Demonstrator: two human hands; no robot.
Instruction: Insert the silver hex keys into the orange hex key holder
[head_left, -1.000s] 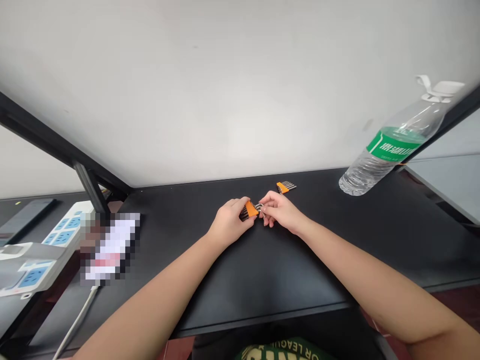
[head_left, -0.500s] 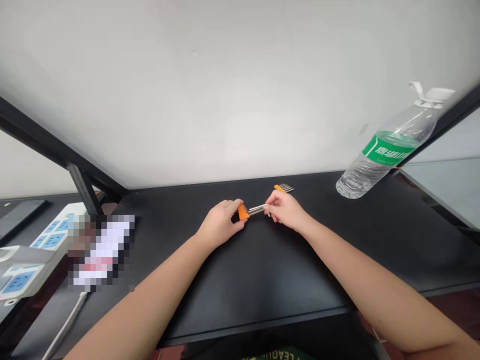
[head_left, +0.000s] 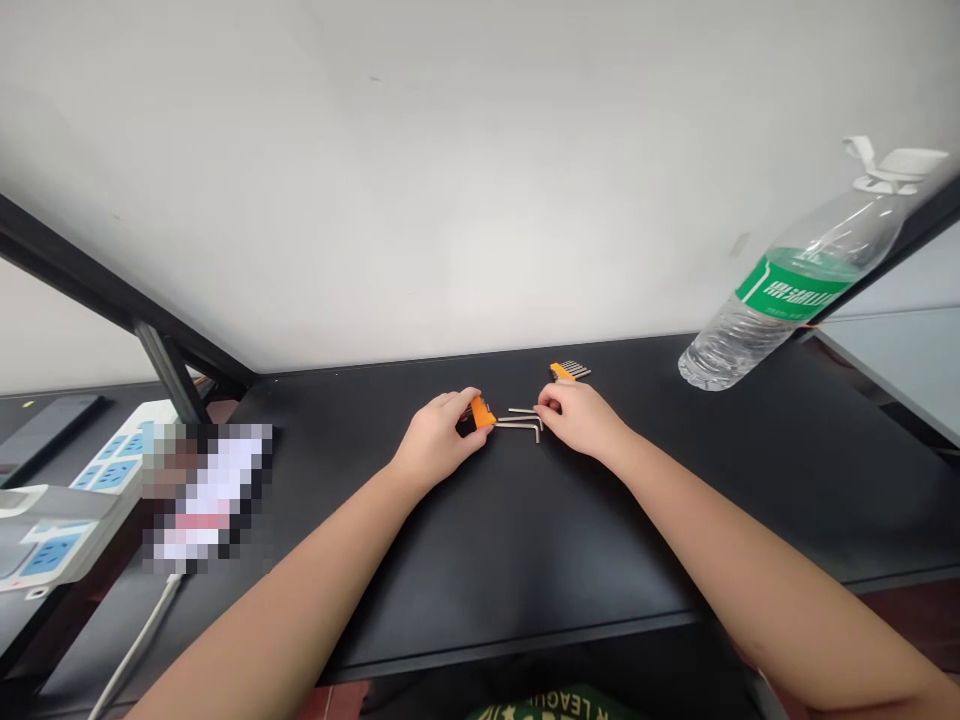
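My left hand (head_left: 433,442) is closed around an orange hex key holder (head_left: 484,412), thumb on the near side and fingers on the far side. Two L-shaped hex keys (head_left: 517,427) reach out from the holder to the right, their short ends bent toward me. Between the thumb and fingers of my right hand (head_left: 583,418) is another hex key (head_left: 522,410); its free tip points left and looks apart from the holder. Just behind my right hand lies a second orange holder (head_left: 561,371) with several metal keys in a row.
A large water bottle (head_left: 787,285) with a green label stands at the back right. On the left are a phone (head_left: 210,500), blurred out, with a white cable (head_left: 142,640), and a power strip (head_left: 120,465). The wall (head_left: 465,200) borders the black table (head_left: 510,570).
My right hand has drawn slightly right, and its hex key's tip is farther from the holder. The two keys' bent ends now show plainly. The view has shifted a little.
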